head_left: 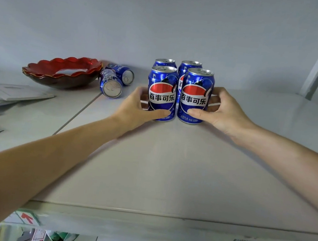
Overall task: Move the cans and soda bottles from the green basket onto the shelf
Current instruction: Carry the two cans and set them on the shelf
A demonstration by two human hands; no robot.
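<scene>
On the pale metal shelf (168, 171), the left hand (135, 107) grips the front-left blue cola can (162, 93); the right hand (222, 111) grips the front-right blue cola can (195, 96).

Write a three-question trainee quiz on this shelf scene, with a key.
1. How many cans stand upright on the shelf?
2. True or false: the red bowl holds a can.
3. Which hand grips the front right can? A) left B) right C) neither

Key:
1. Four. The left hand grips the front left can, with two back cans behind; two more lying cans rest beside the bowl.
2. False.
3. B, the right hand.
</scene>
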